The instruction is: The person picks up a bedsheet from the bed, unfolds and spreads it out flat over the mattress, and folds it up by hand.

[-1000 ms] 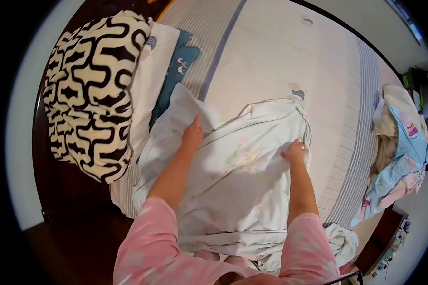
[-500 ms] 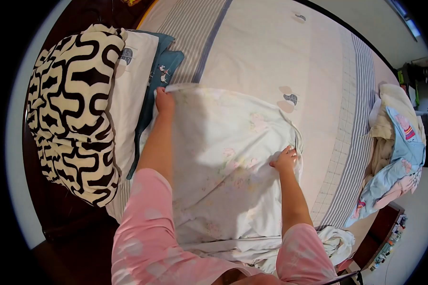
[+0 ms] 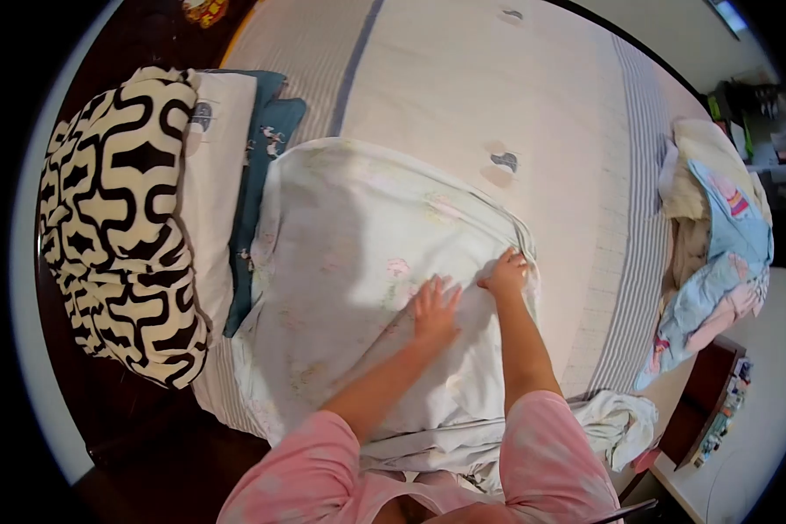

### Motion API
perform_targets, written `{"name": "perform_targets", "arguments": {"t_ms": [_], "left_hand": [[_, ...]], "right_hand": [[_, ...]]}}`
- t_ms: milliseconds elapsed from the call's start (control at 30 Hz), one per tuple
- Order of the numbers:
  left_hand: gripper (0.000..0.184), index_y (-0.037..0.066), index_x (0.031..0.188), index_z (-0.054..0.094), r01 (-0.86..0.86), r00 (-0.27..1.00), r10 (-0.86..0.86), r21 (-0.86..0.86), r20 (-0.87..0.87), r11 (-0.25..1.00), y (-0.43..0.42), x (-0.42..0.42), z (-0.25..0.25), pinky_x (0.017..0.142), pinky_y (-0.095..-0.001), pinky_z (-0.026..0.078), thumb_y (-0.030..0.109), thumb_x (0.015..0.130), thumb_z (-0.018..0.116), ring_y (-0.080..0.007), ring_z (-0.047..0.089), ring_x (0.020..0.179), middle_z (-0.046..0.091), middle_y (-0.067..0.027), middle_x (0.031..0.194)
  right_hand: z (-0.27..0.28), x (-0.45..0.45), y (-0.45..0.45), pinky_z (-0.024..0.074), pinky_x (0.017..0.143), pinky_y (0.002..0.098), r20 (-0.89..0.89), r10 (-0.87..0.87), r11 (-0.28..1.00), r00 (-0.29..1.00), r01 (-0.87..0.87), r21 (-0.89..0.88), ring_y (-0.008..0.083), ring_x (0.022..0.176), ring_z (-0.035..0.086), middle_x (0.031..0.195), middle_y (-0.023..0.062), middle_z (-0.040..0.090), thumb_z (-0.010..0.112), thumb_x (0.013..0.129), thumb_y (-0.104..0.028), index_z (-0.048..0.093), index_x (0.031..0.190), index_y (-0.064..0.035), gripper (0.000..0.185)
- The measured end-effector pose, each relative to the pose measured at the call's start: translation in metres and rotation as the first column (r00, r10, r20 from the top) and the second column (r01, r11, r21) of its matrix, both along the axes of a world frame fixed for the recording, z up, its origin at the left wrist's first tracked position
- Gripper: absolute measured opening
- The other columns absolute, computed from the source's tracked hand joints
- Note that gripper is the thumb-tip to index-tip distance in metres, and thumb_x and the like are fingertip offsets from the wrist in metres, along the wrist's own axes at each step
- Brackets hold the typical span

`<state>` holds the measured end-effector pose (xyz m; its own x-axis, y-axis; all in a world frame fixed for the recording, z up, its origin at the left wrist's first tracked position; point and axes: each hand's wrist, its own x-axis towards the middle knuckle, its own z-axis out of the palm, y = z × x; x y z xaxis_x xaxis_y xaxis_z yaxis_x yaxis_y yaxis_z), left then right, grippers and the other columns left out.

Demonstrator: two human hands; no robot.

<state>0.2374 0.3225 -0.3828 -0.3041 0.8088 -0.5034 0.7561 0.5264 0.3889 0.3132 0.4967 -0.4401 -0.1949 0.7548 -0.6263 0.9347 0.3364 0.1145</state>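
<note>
Left hand [image 3: 436, 321] splayed, right hand [image 3: 506, 275] farther forward

Whitish, pink-flowered cloth [image 3: 323, 253] and partly striped bedspread [image 3: 463, 100]

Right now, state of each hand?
Left hand: open, spread over the white floral-print cloth, holding nothing.
Right hand: at the cloth, near its edge; grip cannot be told.

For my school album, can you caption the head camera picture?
On the bed: left hand spread over a pale flowery cloth, right hand near its edge.
</note>
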Motion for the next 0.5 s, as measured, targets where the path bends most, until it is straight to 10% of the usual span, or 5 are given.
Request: {"name": "perform_targets", "arguments": {"t_ms": [100,300,400,433,500], "left_hand": [[0.093,0.025,0.138,0.022,0.01,0.987,0.01,-0.124,0.158,0.992,-0.033,0.075,-0.019,0.102,-0.0533,0.018,0.031,0.062,0.074,-0.04,0.008,0.132,0.005,-0.019,0.145],[0.097,0.03,0.139,0.02,0.14,0.966,-0.162,-0.12,-0.203,0.983,-0.057,0.098,-0.072,0.103,-0.0499,0.02,0.03,0.06,0.075,-0.0388,0.007,0.133,0.002,-0.018,0.145],[0.097,0.032,0.138,0.021,0.149,0.973,-0.189,-0.267,-0.13,0.952,-0.04,0.096,-0.052,0.103,-0.0482,0.022,0.031,0.058,0.076,-0.0384,0.009,0.132,0.002,-0.0186,0.145],[0.097,0.033,0.138,0.021,0.161,0.975,-0.2,-0.323,-0.093,0.933,-0.035,0.094,-0.044,0.103,-0.0475,0.023,0.032,0.058,0.077,-0.0383,0.01,0.132,0.002,-0.0189,0.145],[0.098,0.034,0.138,0.021,0.168,0.976,-0.2,-0.299,-0.082,0.94,-0.038,0.094,-0.05,0.103,-0.0471,0.024,0.033,0.057,0.077,-0.0388,0.01,0.132,0.003,-0.019,0.145]], "right_hand": [[0.004,0.006,-0.001,0.032,0.1,0.0437,-0.062,-0.006,1.0,0.998,0.008,0.022,0.0464,0.123,0.026,0.136,0.0282,0.021,0.08,0.054,-0.041,0.013,0.137,0.0005,0.115],[0.015,0.031,-0.008,0.0366,0.096,0.0413,-0.279,0.018,0.994,0.96,0.012,0.109,0.0399,0.125,0.028,0.135,0.0227,0.03,0.076,0.061,-0.034,0.024,0.136,-0.0058,0.096],[-0.018,0.086,0.018,0.0398,0.093,0.035,-0.855,-0.255,0.966,0.452,0.072,-0.25,0.0295,0.118,0.042,0.123,0.0179,0.047,0.072,0.068,-0.033,0.04,0.129,-0.0055,0.074],[0.012,0.1,0.01,0.0437,0.083,0.032,-0.838,-0.545,0.822,0.031,0.215,-0.527,0.0249,0.097,0.056,0.102,0.0142,0.06,0.068,0.073,-0.032,0.054,0.114,-0.003,0.052],[0.009,0.164,-0.001,0.0444,0.078,0.0331,-0.853,-0.417,0.868,0.315,0.415,-0.271,0.0267,0.086,0.057,0.094,0.0149,0.06,0.068,0.073,-0.032,0.056,0.108,-0.0013,0.048]]}}
